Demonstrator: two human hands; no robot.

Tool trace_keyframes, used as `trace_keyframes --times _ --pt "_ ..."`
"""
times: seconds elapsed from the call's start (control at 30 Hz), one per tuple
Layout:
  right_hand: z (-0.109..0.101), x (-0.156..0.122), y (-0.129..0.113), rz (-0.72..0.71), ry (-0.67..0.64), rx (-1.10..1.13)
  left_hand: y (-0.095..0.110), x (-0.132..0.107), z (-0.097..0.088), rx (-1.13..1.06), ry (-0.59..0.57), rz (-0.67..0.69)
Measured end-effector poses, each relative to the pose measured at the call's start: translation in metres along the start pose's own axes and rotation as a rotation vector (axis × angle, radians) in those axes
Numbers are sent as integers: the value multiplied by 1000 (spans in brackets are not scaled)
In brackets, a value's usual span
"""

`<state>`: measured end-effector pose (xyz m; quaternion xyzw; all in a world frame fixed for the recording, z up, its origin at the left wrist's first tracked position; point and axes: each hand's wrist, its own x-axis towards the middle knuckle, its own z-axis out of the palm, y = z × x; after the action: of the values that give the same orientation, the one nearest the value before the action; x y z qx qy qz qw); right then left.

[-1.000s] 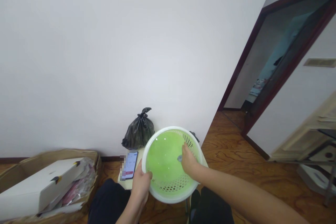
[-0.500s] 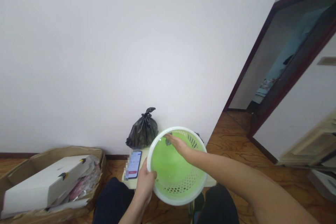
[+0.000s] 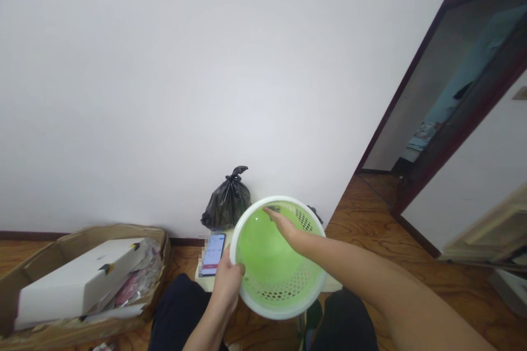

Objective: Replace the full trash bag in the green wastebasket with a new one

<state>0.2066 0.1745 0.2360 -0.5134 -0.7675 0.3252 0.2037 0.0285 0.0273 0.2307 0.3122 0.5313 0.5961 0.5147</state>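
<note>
A green plastic basket (image 3: 263, 255) with a white rim and rows of holes is tilted so that I look into it. My left hand (image 3: 229, 277) is closed on its rim at the left, with the thumb over the edge. My right hand (image 3: 284, 226) reaches inside over the right rim. Its fingers lie fairly straight against the upper inner wall, with a small grey cloth-like piece (image 3: 273, 209) under them, mostly hidden by the hand.
A pale stool (image 3: 206, 284) below the basket bears a phone (image 3: 213, 255) and a knotted black plastic bag (image 3: 227, 203). At the left, a cardboard box (image 3: 158, 285) holds a white box (image 3: 78, 279) and clear wrapping. A white wall stands ahead, with a doorway at the right.
My right hand and the grey piece have shifted slightly along the basket's upper inner wall. My left hand keeps its grip on the rim. The whole view has moved a little.
</note>
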Motion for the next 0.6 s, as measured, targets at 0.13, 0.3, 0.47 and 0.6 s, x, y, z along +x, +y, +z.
trace_keyframes --times 0.13,0.3,0.47,0.6 --pt "-5 -19 20 35 79 -179 -1 -1 2 -20 48 -29" --pt "27 -45 36 129 -27 -555 -3 -1 4 2 62 -37" --pt "52 -67 25 230 -288 -623 -3 -3 6 -20 70 -30" --pt "63 -67 3 267 -494 -326 -3 -5 8 -55 60 -40"
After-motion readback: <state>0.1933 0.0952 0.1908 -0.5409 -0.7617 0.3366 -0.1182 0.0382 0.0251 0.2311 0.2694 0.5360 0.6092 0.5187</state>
